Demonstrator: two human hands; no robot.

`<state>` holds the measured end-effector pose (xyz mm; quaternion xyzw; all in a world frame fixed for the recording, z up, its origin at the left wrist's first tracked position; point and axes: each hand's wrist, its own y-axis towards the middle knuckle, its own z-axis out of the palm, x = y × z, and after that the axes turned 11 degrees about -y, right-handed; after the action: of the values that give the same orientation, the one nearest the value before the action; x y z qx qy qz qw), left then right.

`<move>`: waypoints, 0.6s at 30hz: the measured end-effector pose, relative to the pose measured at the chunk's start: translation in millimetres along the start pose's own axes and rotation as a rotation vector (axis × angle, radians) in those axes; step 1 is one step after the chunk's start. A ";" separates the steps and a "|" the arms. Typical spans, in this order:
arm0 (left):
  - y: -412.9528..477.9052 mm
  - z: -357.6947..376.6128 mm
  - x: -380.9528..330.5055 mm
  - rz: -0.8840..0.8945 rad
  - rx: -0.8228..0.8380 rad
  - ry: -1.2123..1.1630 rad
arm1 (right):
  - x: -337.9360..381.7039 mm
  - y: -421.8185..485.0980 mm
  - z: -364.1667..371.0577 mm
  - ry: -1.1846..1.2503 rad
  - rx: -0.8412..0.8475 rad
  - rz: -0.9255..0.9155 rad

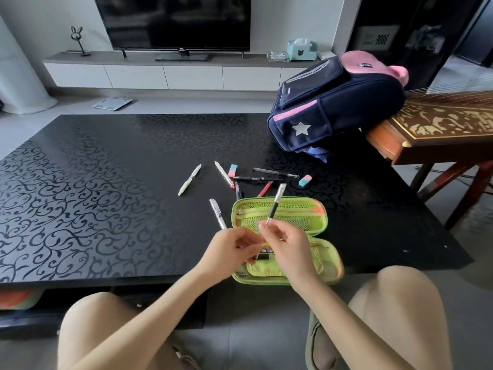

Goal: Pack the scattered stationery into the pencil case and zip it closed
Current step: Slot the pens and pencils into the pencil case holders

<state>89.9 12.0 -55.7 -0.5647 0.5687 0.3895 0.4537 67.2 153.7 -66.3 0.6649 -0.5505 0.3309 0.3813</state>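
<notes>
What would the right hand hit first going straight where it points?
Probably the mesh half of the pencil case, just ahead of the right hand; its fingers hold a black pen leading. Height is unclear.

Single head-worn view, wide-angle, lines bowed at the edges. Looks forward and down past the person's knees (pixel 405 287) onto the glossy black scroll-patterned tabletop (pixel 106 198). Near the lens, low centre: left hand (pixel 230 251), right hand (pixel 290 249). Faces the dark flat-screen television (pixel 173 20), far off.
</notes>
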 end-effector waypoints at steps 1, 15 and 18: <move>-1.2 4.3 -1.2 0.007 0.003 0.017 | -1.2 -1.1 -2.2 -0.008 -0.005 -0.001; 3.2 1.5 14.0 0.478 -0.133 0.485 | -33.9 0.9 -49.7 -0.409 0.262 -0.176; 3.0 -8.9 32.8 0.283 -0.195 0.429 | -65.6 4.6 -61.2 -0.654 0.051 -0.145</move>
<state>87.9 -5.8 -84.8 -0.5902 0.6850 0.3733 0.2075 49.9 238.1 -92.1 0.7825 -0.5866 0.0858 0.1904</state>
